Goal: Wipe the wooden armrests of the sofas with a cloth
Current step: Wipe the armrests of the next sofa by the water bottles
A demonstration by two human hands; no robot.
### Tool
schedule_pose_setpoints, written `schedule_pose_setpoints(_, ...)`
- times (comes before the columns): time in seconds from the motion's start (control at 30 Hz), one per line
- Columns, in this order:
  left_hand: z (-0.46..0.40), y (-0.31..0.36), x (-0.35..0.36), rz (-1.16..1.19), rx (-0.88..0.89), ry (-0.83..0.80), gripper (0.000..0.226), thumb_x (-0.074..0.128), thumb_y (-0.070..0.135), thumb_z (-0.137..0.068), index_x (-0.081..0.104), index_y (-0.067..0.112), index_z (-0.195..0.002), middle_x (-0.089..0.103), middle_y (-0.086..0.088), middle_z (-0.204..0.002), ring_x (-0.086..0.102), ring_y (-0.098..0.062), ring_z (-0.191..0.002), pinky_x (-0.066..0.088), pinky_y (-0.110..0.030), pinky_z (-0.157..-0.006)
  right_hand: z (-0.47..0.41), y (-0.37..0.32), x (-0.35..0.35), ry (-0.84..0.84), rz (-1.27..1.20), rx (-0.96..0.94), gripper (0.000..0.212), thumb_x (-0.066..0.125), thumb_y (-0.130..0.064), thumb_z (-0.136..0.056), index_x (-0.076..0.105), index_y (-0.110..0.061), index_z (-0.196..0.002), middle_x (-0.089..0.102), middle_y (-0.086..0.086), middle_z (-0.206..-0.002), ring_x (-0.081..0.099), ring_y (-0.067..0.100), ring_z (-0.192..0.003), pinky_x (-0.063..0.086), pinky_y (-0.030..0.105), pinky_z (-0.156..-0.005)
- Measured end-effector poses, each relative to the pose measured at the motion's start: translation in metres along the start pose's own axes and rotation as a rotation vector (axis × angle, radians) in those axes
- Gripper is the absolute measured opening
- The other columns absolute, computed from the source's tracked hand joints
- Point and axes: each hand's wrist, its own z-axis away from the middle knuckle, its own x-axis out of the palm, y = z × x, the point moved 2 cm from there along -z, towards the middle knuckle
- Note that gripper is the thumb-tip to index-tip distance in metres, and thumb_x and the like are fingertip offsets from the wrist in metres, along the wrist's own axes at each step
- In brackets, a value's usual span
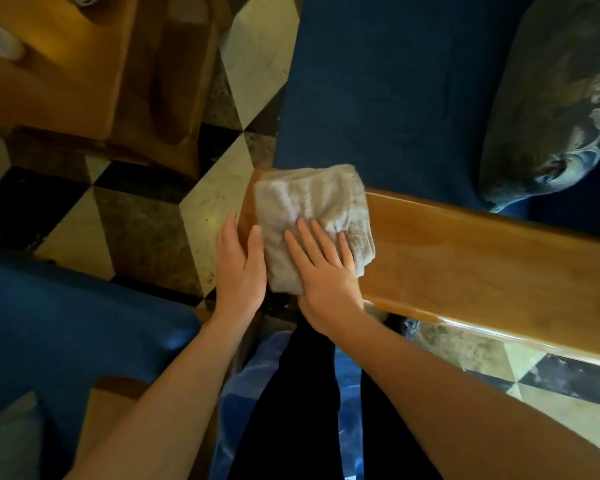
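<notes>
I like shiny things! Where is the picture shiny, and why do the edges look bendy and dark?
Head view: light glints along the wooden armrest edge; the wide lens bends straight lines near the borders; corners sit in shadow, and the patterned cushion looks soft; cloth and both hands look sharpest.

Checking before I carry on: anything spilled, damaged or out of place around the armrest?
Nothing stands out. The folded cloth lies flat on the end of the wooden armrest, with the right hand pressing it and the left hand alongside.

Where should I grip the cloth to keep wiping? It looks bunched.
Judging by its pose, take the cloth from above, palm flat on the near half where the right hand presses; it lies folded across the armrest end, so the far edge stays free.
</notes>
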Motion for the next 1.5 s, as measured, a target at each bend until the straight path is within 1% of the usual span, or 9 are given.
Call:
schedule_pose_setpoints(0.13,0.013,0.002,0.009,-0.302,0.096,-0.056,0.068,0.042,0.051,-0.102,0.022,0.020,-0.158,0.021,-0.012,-0.164,0.022,-0.027,-0.150,0.026,-0.051,-0.121,0.045,0.070,-0.019,-0.147,0.134,-0.382,0.082,0.063,-0.038,-0.090,0.024,-0.028,-0.162,0.016,-0.004,-0.171,0.009,0.018,-0.158,-0.002,0.047,-0.128)
schedule_pose_setpoints(0.27,0.047,0.021,0.056,-0.584,0.376,-0.216,0.066,0.045,0.051,-0.101,0.026,0.022,-0.157,0.013,-0.018,-0.166,0.007,-0.036,-0.154,0.017,-0.058,-0.121,0.105,0.143,-0.046,-0.111,0.180,-0.313,0.083,0.067,-0.049,-0.086,0.033,-0.029,-0.159,0.024,-0.006,-0.169,0.019,0.018,-0.156,0.008,0.048,-0.127)
schedule_pose_setpoints(0.4,0.078,0.041,0.113,-0.651,0.415,-0.354,0.065,0.040,0.053,-0.101,0.026,0.026,-0.158,0.012,-0.014,-0.167,0.002,-0.034,-0.155,0.010,-0.061,-0.122,0.171,0.204,-0.064,-0.018,0.176,0.005,0.086,0.068,-0.055,-0.084,0.034,-0.028,-0.158,0.027,-0.004,-0.168,0.022,0.019,-0.155,0.007,0.047,-0.126)
schedule_pose_setpoints(0.63,0.100,0.066,0.171,-0.721,0.519,-0.368,0.058,0.047,0.046,-0.099,0.039,0.022,-0.151,0.025,-0.020,-0.162,0.013,-0.043,-0.151,0.012,-0.067,-0.118,0.289,0.261,-0.084,0.323,-0.086,0.870,0.087,0.058,-0.013,-0.067,0.043,-0.014,-0.154,0.033,0.006,-0.164,0.027,0.030,-0.153,0.020,0.061,-0.123)
schedule_pose_setpoints(0.93,0.090,0.056,0.154,-0.676,0.438,-0.287,0.052,0.047,0.036,-0.101,0.039,0.021,-0.150,0.026,-0.017,-0.162,0.017,-0.035,-0.151,0.018,-0.057,-0.121,0.146,0.160,-0.067,0.736,-0.432,1.454,0.078,0.054,-0.010,-0.091,0.022,-0.018,-0.162,0.012,0.009,-0.171,0.007,0.027,-0.158,-0.001,0.050,-0.126)
schedule_pose_setpoints(1.03,0.073,0.042,0.126,-0.703,0.363,-0.228,0.059,0.054,0.018,-0.093,0.037,0.019,-0.150,0.026,-0.019,-0.161,0.020,-0.037,-0.150,0.023,-0.059,-0.118,0.110,0.117,-0.048,0.618,-0.372,1.337,0.085,0.055,-0.008,-0.089,0.016,-0.021,-0.163,0.006,0.006,-0.172,0.001,0.025,-0.159,-0.007,0.048,-0.125)
schedule_pose_setpoints(1.2,0.055,0.021,0.079,-0.723,0.327,-0.250,0.062,0.041,0.027,-0.090,0.038,0.017,-0.150,0.029,-0.021,-0.160,0.025,-0.040,-0.148,0.032,-0.060,-0.113,0.061,0.040,-0.020,0.358,-0.281,1.002,0.094,0.059,-0.014,-0.085,0.010,-0.024,-0.164,0.000,0.006,-0.172,-0.002,0.027,-0.158,-0.017,0.045,-0.122)
schedule_pose_setpoints(1.37,0.039,-0.001,0.042,-0.667,0.287,-0.235,0.067,0.058,0.021,-0.088,0.040,0.020,-0.152,0.026,-0.018,-0.162,0.020,-0.037,-0.150,0.030,-0.056,-0.114,0.030,-0.012,-0.002,0.143,-0.214,0.704,0.100,0.063,-0.022,-0.084,0.002,-0.028,-0.163,-0.007,0.000,-0.172,-0.007,0.024,-0.158,-0.020,0.045,-0.122)
schedule_pose_setpoints(1.5,0.016,-0.022,0.010,-0.570,0.084,-0.130,0.073,0.064,0.020,-0.088,0.034,0.024,-0.155,0.025,-0.014,-0.162,0.022,-0.034,-0.147,0.032,-0.053,-0.114,0.020,-0.018,-0.003,-0.004,-0.064,0.471,0.097,0.059,-0.023,-0.087,0.000,-0.026,-0.163,-0.010,0.000,-0.172,-0.014,0.022,-0.157,-0.019,0.047,-0.122)
